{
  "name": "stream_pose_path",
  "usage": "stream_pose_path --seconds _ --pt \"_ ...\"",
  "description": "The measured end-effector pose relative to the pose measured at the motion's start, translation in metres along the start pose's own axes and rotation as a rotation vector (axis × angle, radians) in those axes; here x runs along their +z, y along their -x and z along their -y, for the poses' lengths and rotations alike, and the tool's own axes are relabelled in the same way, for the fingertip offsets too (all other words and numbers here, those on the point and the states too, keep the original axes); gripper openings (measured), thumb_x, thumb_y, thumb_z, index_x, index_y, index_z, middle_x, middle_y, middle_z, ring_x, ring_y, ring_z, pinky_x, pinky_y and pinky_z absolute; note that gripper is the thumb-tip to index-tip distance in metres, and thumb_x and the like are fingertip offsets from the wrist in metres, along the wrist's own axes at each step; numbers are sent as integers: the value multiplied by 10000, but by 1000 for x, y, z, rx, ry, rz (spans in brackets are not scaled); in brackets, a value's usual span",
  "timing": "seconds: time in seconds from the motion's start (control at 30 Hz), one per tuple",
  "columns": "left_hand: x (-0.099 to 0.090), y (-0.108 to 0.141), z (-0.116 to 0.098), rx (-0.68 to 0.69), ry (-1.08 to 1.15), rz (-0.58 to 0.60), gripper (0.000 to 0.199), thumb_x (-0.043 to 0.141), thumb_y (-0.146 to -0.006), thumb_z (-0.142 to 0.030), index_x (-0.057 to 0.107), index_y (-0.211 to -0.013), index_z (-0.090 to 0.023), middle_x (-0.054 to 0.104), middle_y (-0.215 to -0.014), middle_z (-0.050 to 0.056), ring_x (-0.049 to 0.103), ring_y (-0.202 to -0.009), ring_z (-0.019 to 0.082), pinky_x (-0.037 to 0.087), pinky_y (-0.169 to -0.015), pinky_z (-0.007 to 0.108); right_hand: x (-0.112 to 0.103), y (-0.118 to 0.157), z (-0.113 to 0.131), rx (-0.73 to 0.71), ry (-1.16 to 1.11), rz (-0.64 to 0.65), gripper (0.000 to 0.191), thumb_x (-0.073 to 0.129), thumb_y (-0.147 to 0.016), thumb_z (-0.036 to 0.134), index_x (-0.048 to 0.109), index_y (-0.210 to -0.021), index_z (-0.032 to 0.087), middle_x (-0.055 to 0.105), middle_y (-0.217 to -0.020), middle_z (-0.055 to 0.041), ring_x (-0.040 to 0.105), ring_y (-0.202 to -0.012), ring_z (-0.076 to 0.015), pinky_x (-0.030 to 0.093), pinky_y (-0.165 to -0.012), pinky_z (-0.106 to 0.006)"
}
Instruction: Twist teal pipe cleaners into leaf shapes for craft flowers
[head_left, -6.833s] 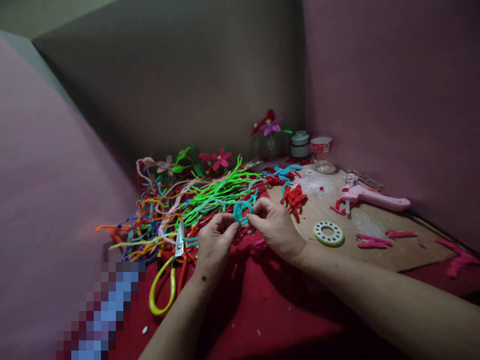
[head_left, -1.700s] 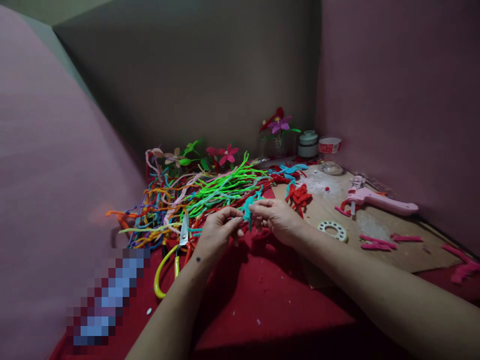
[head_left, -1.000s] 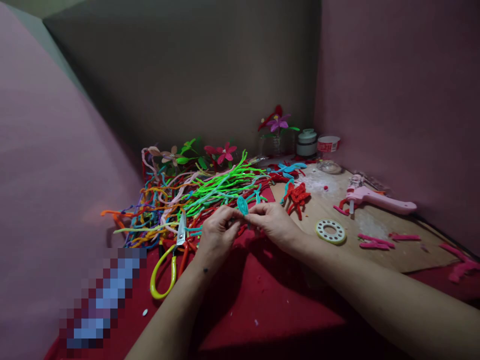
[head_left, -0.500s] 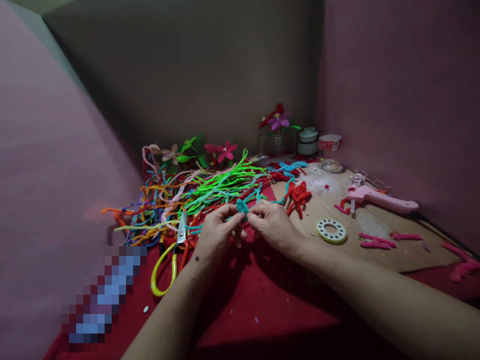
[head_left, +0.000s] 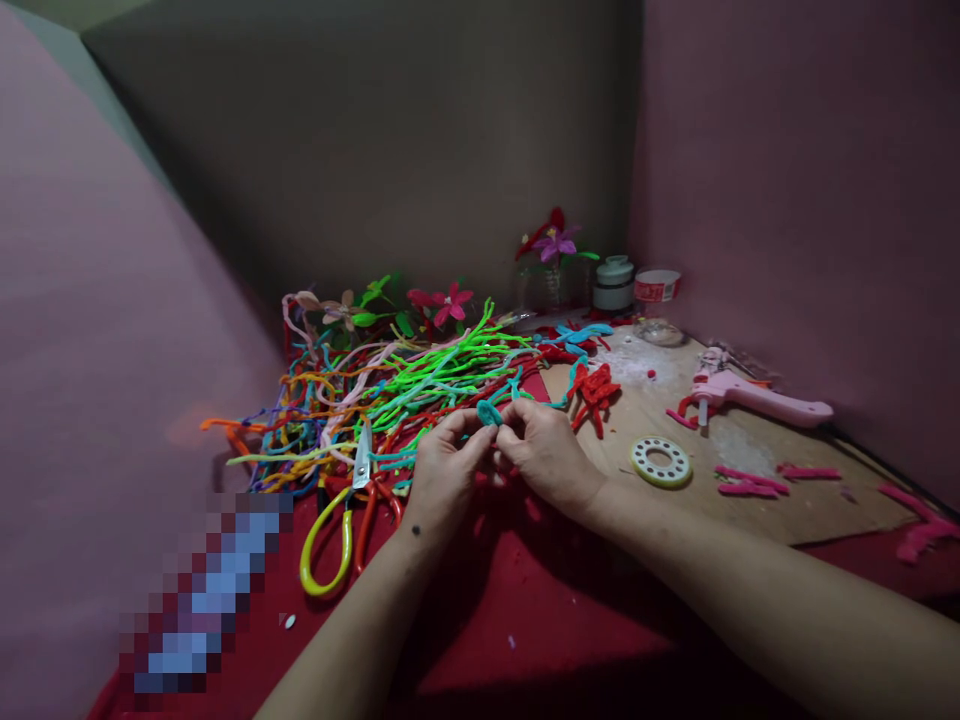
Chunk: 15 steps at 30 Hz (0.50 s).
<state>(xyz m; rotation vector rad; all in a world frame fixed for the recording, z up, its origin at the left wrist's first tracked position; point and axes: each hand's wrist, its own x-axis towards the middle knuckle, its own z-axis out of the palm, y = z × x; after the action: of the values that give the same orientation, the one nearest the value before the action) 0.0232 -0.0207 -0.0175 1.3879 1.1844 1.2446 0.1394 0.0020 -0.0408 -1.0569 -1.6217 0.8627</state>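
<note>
A small loop of teal pipe cleaner [head_left: 489, 412] is pinched between my two hands above the red cloth. My left hand [head_left: 448, 462] grips it from the left with thumb and forefinger. From the right, my right hand [head_left: 553, 455] closes on the same piece, its fingertips close to the left ones. Part of the teal piece is hidden behind my fingers. Left of my left hand lie scissors [head_left: 363, 470] with one yellow and one red handle. Just beyond both hands spreads a pile of pipe cleaners [head_left: 450, 370], bright green on top.
A brown board [head_left: 825, 515] on the right bears a pink glue gun [head_left: 765, 395], a round white spool [head_left: 661, 462], pink pipe-cleaner pieces [head_left: 752, 482] and a red pipe-cleaner shape [head_left: 598, 393]. Pipe-cleaner flowers [head_left: 451, 303] and a grey-green jar [head_left: 614, 284] stand at the back wall.
My left hand has shifted slightly right, closer to my right hand, and the teal loop has moved a little right and tilted. Both hands still pinch it.
</note>
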Motion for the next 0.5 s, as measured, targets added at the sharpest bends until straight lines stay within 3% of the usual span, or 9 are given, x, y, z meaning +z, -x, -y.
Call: stream_pose_path --seconds 0.23,0.5 --pt "-3 -2 -1 -18 31 -31 190 632 -675 -287 576 -769 -132 568 -526 -32 519 -417 91 439 -399 206 0 1 6 -28 4 -21 81 478 -703 145 493 -636 188 567 -556 -1 515 -518 -116 389 -528 -235" --pt "-1 0 -2 -34 104 -15 115 592 -715 -256 547 -716 -150 538 -465 -47 483 -390 81 371 -375 184 4 2 8 41 -198 17 64 465 -706 143 457 -675 198 580 -524 15 542 -455 -110 427 -482 -232"
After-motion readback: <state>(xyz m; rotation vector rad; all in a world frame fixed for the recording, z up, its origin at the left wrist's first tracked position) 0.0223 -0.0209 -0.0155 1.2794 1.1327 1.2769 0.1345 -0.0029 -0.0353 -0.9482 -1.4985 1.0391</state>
